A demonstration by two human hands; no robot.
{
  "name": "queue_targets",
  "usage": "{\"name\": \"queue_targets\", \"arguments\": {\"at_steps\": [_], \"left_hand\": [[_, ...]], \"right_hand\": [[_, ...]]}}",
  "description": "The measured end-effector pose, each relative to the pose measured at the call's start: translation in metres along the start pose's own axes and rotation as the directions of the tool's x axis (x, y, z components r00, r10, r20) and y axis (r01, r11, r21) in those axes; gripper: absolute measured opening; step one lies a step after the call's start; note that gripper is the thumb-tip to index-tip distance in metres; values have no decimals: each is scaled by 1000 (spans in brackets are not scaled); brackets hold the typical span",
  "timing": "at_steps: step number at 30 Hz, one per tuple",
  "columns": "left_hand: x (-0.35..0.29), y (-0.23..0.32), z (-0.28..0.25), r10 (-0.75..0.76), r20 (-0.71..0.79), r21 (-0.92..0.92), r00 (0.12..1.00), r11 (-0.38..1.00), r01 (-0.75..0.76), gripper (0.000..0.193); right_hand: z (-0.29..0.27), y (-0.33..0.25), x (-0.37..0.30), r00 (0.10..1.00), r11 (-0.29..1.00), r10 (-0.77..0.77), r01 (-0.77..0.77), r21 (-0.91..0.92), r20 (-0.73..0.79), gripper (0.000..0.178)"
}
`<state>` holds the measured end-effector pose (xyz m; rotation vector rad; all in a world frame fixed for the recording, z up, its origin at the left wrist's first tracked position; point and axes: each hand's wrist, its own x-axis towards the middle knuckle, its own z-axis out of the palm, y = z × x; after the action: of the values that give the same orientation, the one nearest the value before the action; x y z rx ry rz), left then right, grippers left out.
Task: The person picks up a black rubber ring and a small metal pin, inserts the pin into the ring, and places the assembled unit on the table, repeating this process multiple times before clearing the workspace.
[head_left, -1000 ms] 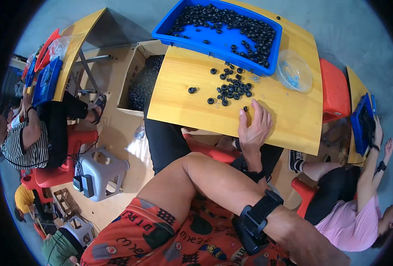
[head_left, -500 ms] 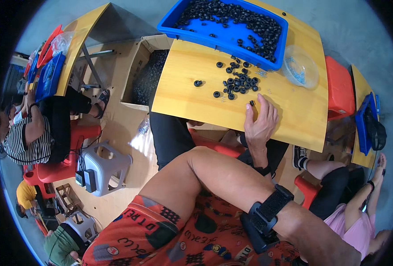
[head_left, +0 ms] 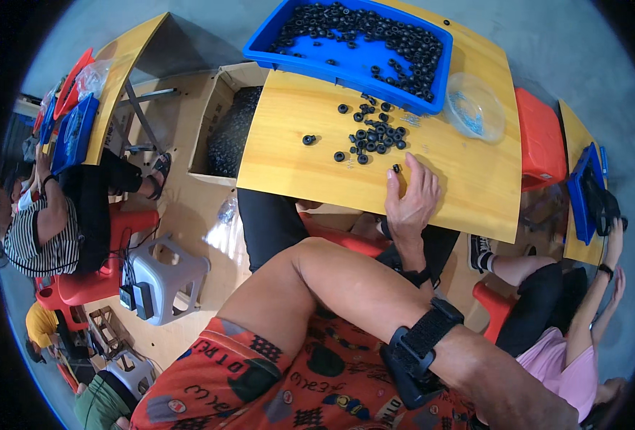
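Note:
My right hand, with a black band at its wrist, rests palm down near the front edge of the yellow table. Its thumb and fingers are apart. A small black round part lies by the thumb tip, seemingly on the table rather than gripped. Just beyond is a loose cluster of similar black parts, some ring-shaped, with small silvery bits beside it. My left arm bends across in front of me, a black strap holding a device on it. Past the strap my left hand runs out low on the right, fingers hidden.
A blue tray of black parts stands at the far side, beside a clear bowl with light-blue bits. Left of the table is a cardboard box of dark parts; right, a red stool. Other people sit at tables on both sides.
The whole view has shifted slightly, moving the table left and down in it. My right hand and the parts keep their places. The person in pink at right has raised a hand toward their table.

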<state>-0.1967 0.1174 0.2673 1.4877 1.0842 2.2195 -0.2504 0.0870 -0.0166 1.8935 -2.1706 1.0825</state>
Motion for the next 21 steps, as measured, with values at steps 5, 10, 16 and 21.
{"name": "queue_targets", "arguments": {"at_steps": [5, 10, 16, 21], "left_hand": [[5, -4, -8, 0, 13, -13, 1000, 1000, 0, 74], [0, 1, -5, -3, 19, -19, 1000, 1000, 3, 74], [9, -5, -8, -4, 23, -20, 1000, 1000, 4, 74], [5, -1, -5, -3, 21, -14, 1000, 1000, 4, 74]], "right_hand": [[0, 1, 1, 1000, 1000, 10, -9, 18, -17, 45], [-3, 1, -1, 1000, 998, 17, -15, 64, -23, 43], [-2, 1, -1, 999, 995, 5, -2, 95, -31, 37], [-1, 1, -1, 999, 994, 16, -11, 105, -49, 34]]}}
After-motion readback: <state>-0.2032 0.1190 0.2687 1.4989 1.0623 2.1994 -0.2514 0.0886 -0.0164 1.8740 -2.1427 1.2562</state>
